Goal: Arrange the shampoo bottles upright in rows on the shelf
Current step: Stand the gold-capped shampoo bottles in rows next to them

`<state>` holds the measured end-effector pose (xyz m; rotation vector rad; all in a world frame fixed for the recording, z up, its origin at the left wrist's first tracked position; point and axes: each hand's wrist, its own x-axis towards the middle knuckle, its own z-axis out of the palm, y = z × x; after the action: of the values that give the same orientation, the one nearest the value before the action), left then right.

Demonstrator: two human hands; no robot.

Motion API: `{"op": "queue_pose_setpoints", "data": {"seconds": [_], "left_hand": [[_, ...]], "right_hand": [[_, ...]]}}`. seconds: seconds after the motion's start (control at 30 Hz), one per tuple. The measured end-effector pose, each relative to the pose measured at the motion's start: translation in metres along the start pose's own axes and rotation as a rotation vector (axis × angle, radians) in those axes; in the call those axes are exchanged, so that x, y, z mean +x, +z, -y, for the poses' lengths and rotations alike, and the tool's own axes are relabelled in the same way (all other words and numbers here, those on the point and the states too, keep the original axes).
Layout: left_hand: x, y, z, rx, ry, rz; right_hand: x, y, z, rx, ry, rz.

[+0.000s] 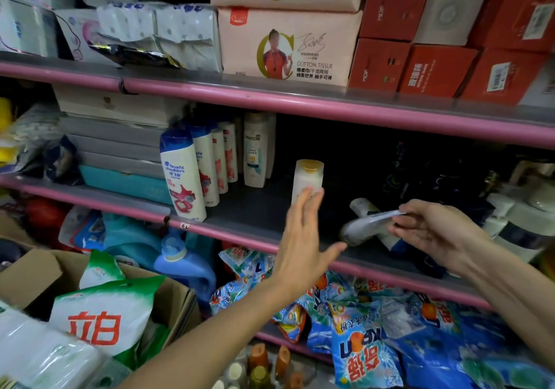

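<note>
From the head camera, the middle shelf [258, 208], edged with a pink rail, carries the shampoo. At about 9 o'clock from the picture's centre a row of white Head & Shoulders bottles [183, 175] with blue caps stands upright, running back into the shelf, and just beside it, toward 10 o'clock, an upright Pantene bottle [255, 151]. Near the centre stands a small white bottle with a gold cap [307, 178], upright and blurred. The left hand [303, 241] rises from 7 o'clock with its palm flat and fingers spread apart; its fingertips [309, 197] overlap the lower part of that gold-capped bottle, and I cannot tell whether they touch it or sit just in front, but they do not wrap it. At 3 o'clock the right hand [435, 232] pinches, between thumb and fingers, the thin end of a blurred white tube-like bottle [369, 223], which tilts down to the left above the shelf. Behind it another white bottle [365, 208] lies on its side. Dark bottles [402, 175] stand at 2 o'clock in shadow. Cotton tissue packs [288, 49] and red boxes [435, 70] fill the upper shelf; detergent bags [360, 328] lie below.
</note>
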<state>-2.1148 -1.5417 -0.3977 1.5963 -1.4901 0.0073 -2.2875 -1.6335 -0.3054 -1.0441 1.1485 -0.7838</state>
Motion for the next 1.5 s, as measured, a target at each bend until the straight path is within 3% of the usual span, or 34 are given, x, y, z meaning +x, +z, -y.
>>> {"op": "queue_pose_setpoints", "data": {"seconds": [0.17, 0.33, 0.43, 0.53, 0.6, 0.7, 0.83, 1.0, 1.07, 1.2, 1.33, 1.5], "left_hand": [[-0.009, -0.003, -0.022, -0.086, 0.07, 0.215], [-0.017, -0.014, -0.03, -0.224, -0.031, 0.05], [-0.023, -0.036, -0.015, -0.326, -0.108, 0.13], [-0.029, -0.061, 0.008, -0.464, -0.22, 0.287], [-0.03, -0.077, 0.022, -0.493, -0.244, 0.343], [-0.023, -0.098, 0.041, -0.459, -0.254, 0.387], [0.0, -0.114, 0.073, -0.357, -0.317, 0.282], [0.031, -0.099, 0.108, -0.128, -0.469, -0.126], [0.044, -0.08, 0.121, -0.032, -0.525, -0.147], [0.068, -0.045, 0.141, 0.013, -0.668, -0.151], [0.086, -0.027, 0.165, 0.007, -0.75, -0.166], [0.099, -0.01, 0.188, 0.046, -0.757, -0.172]], "right_hand": [[-0.049, 0.007, 0.014, 0.003, -0.039, 0.113], [-0.083, 0.022, 0.031, -0.085, -0.051, 0.257], [-0.08, 0.038, 0.03, -0.549, -0.155, 0.295], [-0.066, 0.058, 0.026, -0.992, -0.437, 0.241], [-0.055, 0.075, 0.024, -0.963, -0.602, 0.326], [-0.031, 0.105, 0.017, -0.808, -0.663, 0.555], [0.003, 0.145, 0.018, -0.683, -0.642, 0.553], [0.043, 0.201, 0.037, -0.569, -0.617, 0.34], [0.057, 0.22, 0.044, -0.639, -0.62, 0.297], [0.083, 0.246, 0.048, -1.002, -0.693, 0.279], [0.109, 0.256, 0.049, -1.107, -0.733, 0.361], [0.137, 0.259, 0.051, -1.352, -0.904, 0.257]]}}
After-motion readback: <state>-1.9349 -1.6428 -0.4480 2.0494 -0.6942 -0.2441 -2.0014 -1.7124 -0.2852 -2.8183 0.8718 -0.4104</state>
